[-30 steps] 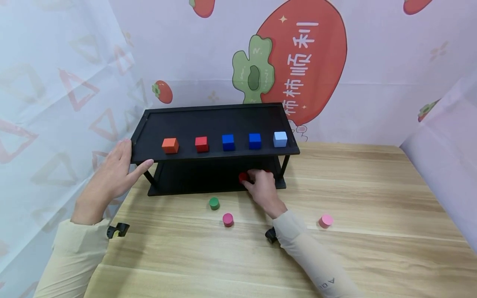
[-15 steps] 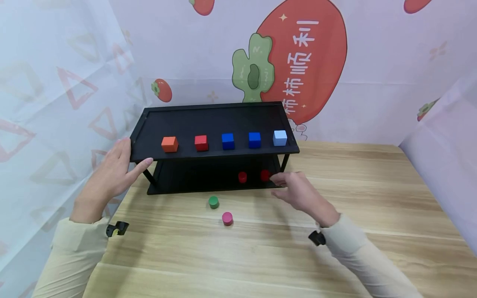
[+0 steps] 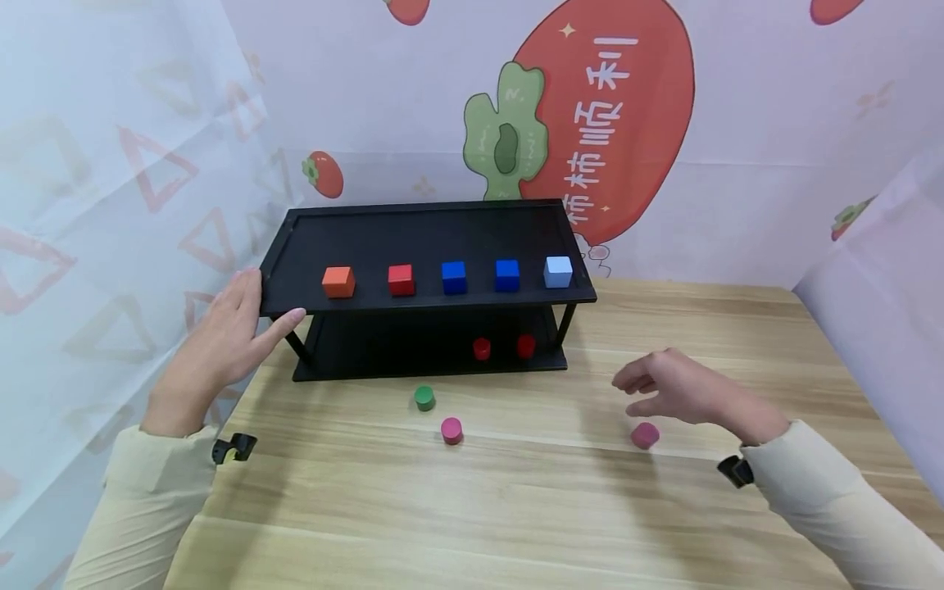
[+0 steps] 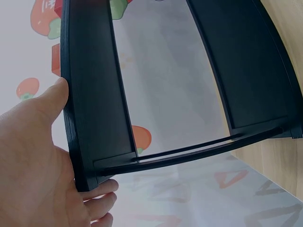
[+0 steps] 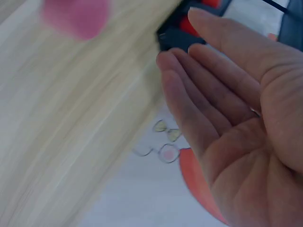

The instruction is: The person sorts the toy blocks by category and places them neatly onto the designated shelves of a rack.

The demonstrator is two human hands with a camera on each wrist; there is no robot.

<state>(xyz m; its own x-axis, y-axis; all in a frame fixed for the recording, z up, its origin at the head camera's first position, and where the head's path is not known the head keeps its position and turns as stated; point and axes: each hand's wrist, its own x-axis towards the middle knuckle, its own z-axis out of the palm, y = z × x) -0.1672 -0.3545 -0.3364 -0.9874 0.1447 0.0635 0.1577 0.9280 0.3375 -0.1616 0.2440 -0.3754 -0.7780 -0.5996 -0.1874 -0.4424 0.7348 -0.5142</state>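
Observation:
A black two-tier shelf [image 3: 420,238] stands on the table. My left hand [image 3: 214,352] rests against its left front corner, thumb along the front edge and straight fingers along the side. In the left wrist view the upper board's corner [image 4: 85,182] sits between thumb and fingers. My right hand [image 3: 678,389] is to the right of the shelf, holding nothing, fingers slightly bent. Just below it in the head view lies a pink cylinder [image 3: 645,436], blurred in the right wrist view. Two red cylinders, one left [image 3: 482,349] and one right [image 3: 526,347], stand on the lower tier.
Along the upper tier sit an orange cube [image 3: 338,282], a red cube [image 3: 401,280], two blue cubes [image 3: 454,278] and a light blue cube [image 3: 558,272]. In front of the shelf are a green cylinder [image 3: 424,398] and a magenta cylinder [image 3: 451,431]. Printed cloth [image 3: 752,205] hangs behind.
My right hand has let go of the left red cylinder on the lower tier and moved out to the right, near the pink cylinder. My left hand has stayed at the shelf's corner.

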